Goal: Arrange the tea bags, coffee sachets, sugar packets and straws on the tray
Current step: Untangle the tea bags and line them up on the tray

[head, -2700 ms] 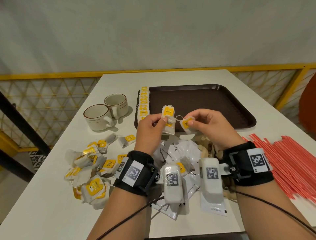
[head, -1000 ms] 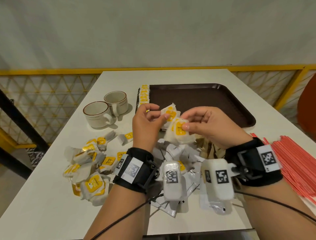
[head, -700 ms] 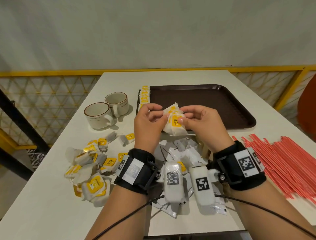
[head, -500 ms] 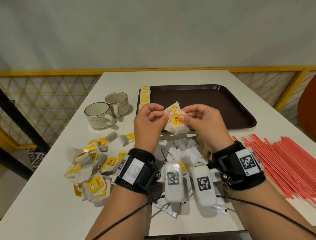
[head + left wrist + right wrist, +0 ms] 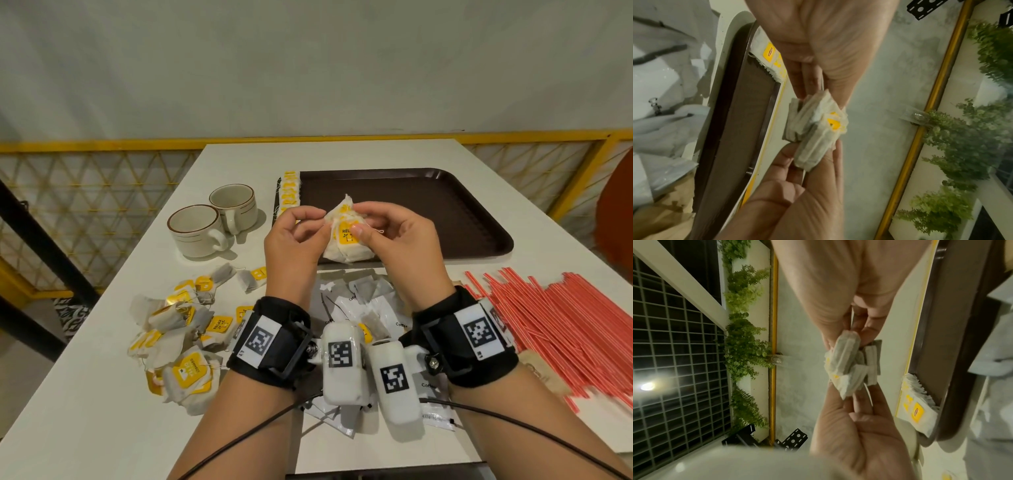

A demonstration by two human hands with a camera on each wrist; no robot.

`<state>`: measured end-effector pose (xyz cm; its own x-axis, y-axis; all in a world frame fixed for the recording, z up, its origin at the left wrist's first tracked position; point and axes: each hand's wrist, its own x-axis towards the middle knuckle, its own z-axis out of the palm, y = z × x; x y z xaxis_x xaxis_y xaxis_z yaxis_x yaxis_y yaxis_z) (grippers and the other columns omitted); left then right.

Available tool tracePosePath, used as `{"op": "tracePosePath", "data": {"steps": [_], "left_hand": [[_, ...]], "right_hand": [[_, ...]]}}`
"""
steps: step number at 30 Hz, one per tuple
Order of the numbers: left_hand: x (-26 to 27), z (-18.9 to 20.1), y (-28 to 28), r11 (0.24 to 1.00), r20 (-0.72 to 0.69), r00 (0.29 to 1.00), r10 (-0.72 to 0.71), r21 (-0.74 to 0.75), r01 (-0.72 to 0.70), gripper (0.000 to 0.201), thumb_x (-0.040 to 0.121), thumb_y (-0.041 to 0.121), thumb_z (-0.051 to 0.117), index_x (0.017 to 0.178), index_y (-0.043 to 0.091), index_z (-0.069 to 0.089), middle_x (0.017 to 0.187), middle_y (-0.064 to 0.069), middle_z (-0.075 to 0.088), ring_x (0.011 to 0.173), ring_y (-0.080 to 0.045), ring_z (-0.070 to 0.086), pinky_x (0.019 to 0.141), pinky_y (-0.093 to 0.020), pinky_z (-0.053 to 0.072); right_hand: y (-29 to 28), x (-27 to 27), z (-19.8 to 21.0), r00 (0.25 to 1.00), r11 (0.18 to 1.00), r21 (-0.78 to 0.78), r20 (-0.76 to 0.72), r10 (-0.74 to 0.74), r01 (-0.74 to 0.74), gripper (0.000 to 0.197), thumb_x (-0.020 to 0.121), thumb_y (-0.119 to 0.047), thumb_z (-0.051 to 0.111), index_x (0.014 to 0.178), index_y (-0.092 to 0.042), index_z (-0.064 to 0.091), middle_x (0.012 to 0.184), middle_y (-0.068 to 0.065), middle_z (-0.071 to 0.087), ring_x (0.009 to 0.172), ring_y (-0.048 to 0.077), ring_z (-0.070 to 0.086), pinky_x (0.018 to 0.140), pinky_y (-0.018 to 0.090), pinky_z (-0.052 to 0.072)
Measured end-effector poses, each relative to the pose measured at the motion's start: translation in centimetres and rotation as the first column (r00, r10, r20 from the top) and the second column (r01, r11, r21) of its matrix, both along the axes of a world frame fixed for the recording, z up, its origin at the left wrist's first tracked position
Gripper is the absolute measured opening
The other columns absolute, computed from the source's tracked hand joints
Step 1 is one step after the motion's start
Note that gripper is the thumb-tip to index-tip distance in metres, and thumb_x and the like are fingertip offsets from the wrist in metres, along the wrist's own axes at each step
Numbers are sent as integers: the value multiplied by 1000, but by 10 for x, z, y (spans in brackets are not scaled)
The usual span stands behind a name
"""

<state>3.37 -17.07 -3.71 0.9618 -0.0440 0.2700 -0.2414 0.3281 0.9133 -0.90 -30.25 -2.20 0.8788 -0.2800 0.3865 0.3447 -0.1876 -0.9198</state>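
Both arms are bare, with no sleeves, and each wrist wears a wide black band [image 5: 270,337] with a white square tag that has a black blocky pattern on it; the other band [image 5: 466,339] looks the same. A small white box with rounded corners [image 5: 342,363] is fixed to the inner side of the left band by a shiny screw, and a second white box [image 5: 394,380] hangs on the right band by a black knob, each with its own black pattern tag. A thin black wire [image 5: 239,438] runs back along each arm.
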Motion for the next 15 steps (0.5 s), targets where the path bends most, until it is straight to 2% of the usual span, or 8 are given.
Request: {"op": "tracePosePath", "data": {"steps": [3, 5, 7, 9, 12, 15], "left_hand": [[-1, 1, 1, 1000, 11, 1000, -19, -2, 19, 21, 83, -5, 65, 86, 16, 62, 67, 3, 69, 69, -12, 66, 72, -25, 55], [-1, 1, 1, 1000, 20, 999, -25, 8, 25, 22, 83, -5, 65, 85, 16, 62, 67, 2, 69, 69, -15, 64, 73, -27, 55], [-1, 1, 1, 999, 18, 999, -44, 11, 44, 22, 83, -5, 65, 87, 16, 64, 68, 0, 68, 71, -18, 63, 74, -30, 55], [0, 0, 0, 998, 11, 998, -63, 16, 63, 21, 84, -4, 65, 89, 16, 66, 71, -2, 69, 72, -19, 64, 75, -33, 55], [1, 0, 1, 993, -15, 994, -112, 34, 112, 16, 86, 1, 64, 92, 15, 69, 81, -5, 73, 77, -20, 67, 76, -40, 56], [1, 1, 1, 987, -40, 987, -155, 32, 156, 11, 86, 7, 64, 89, 14, 71, 85, -7, 73, 77, -21, 68, 69, -36, 57]], "right_hand": [[-1, 2, 0, 1000, 999, -43, -28, -11, 10, 23, 80, -4, 74, 95, -21, 70, 83, 1, 65, 78, 16, 60, 77, 38, 56], [-3, 3, 1, 998, 997, -81, -57, -13, 9, 18, 80, -7, 75, 93, -19, 69, 89, 6, 66, 78, 23, 59, 77, 40, 55], [-6, 3, 3, 996, 994, -109, -85, -2, -7, 13, 81, -11, 75, 92, -15, 68, 94, 10, 67, 79, 23, 59, 76, 39, 56], [-8, 1, 6, 994, 992, -124, -104, 19, -32, 10, 83, -12, 73, 91, -12, 67, 91, 10, 68, 78, 19, 60, 73, 38, 55], [-10, -1, 8, 993, 989, -141, -116, 25, -41, 7, 84, -12, 71, 90, -11, 67, 90, 10, 68, 82, 27, 64, 75, 43, 56], [-11, -1, 5, 992, 990, -136, -123, 9, -26, 6, 84, -12, 71, 88, -14, 68, 90, 9, 69, 87, 31, 65, 75, 43, 58]]}}
